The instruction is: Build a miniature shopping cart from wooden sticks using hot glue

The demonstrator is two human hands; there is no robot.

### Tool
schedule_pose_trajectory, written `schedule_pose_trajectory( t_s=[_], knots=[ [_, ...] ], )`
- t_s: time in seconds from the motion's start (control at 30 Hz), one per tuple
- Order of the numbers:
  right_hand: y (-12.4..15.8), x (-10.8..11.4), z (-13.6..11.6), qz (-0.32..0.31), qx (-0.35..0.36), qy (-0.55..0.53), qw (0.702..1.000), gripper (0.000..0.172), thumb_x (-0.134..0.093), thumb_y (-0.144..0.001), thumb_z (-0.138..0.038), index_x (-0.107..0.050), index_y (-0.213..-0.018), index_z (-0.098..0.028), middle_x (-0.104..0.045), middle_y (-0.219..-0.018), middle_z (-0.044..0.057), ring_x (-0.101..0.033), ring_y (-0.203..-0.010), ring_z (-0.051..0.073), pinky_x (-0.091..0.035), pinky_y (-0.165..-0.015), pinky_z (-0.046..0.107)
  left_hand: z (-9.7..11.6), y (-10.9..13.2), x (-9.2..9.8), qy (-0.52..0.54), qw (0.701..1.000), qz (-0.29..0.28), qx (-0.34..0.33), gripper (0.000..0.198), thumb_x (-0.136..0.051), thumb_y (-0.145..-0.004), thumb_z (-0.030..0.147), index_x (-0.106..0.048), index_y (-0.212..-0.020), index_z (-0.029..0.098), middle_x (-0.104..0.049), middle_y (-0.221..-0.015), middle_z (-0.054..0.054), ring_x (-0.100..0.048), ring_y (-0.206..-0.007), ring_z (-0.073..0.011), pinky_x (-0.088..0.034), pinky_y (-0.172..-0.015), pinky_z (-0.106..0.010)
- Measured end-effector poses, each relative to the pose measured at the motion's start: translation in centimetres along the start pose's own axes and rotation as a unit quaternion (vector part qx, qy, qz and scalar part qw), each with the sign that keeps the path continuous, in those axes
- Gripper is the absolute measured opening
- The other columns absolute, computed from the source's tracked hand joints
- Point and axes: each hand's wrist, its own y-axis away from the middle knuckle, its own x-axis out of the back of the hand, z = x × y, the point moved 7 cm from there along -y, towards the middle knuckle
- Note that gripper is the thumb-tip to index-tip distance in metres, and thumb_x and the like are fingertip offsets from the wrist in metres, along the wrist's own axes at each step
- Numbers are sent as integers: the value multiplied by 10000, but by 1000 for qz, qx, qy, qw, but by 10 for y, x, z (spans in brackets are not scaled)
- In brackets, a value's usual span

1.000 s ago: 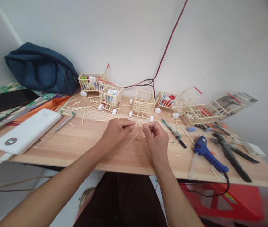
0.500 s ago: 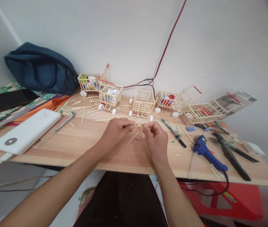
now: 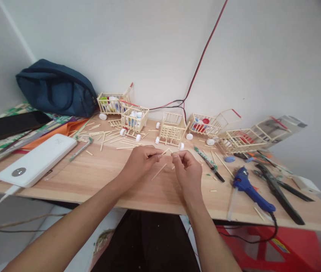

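My left hand (image 3: pixel 142 160) hovers over the wooden table (image 3: pixel 98 173), fingers pinched on a thin wooden stick (image 3: pixel 164 152) that points right. My right hand (image 3: pixel 187 170) is close beside it, fingers pinched together at the stick's other end. Another loose stick (image 3: pixel 158 171) lies on the table just below my hands. Behind them stands an unfilled stick-built cart (image 3: pixel 172 128) with white wheels.
Several small stick carts line the wall, some holding coloured caps (image 3: pixel 133 118). A blue glue gun (image 3: pixel 249 189), black pliers (image 3: pixel 279 192) and a knife (image 3: pixel 209 163) lie at right. A white power bank (image 3: pixel 37 159), a dark bag (image 3: pixel 55 88) and scattered sticks are at left.
The view has shifted slightly, so everything sits a little lower and to the right. My hands hold the same pinched pose on the stick.
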Motion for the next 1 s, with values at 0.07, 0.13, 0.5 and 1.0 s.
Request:
schedule_pose_trajectory(
  t_s=[0.07, 0.13, 0.5, 1.0],
  knots=[
    [0, 0, 0, -3, -1, 5, 1000, 249, -546, -865, -388, -565, -710, -194, -524, -627, -40, -465, -613, 122, -357, -620, 249, 0, 1, 0, 8, 1000, 2, 4, 205, -560, -812, 178, -756, -871, 182, -655, -684, 13, -567, -662, -119, -391, -655, -213],
    [1, 0, 1, -6, -8, 12, 1000, 267, -544, -861, -414, -566, -713, -193, -523, -626, -36, -458, -607, 126, -348, -604, 250, 1, 2, 1, 15, 1000, 4, 10, 209, -553, -806, 172, -753, -866, 172, -671, -712, -1, -576, -683, -128, -394, -660, -215],
    [1, -5, 6, -23, -18, 23, 999, 310, -524, -849, -478, -560, -723, -197, -519, -623, -29, -463, -627, 152, -342, -633, 264, 4, 5, -1, 7, 999, -11, -30, 245, -504, -804, 157, -544, -563, 146, -495, -584, 17, -479, -626, -118, -318, -620, -227],
    [2, -5, 5, -20, -19, 23, 999, 341, -517, -845, -501, -548, -693, -198, -483, -581, -46, -440, -586, 143, -326, -594, 259, 5, 4, -2, 4, 999, -15, -32, 218, -511, -789, 173, -571, -582, 138, -532, -593, 9, -495, -627, -119, -327, -627, -219]
  ],
)
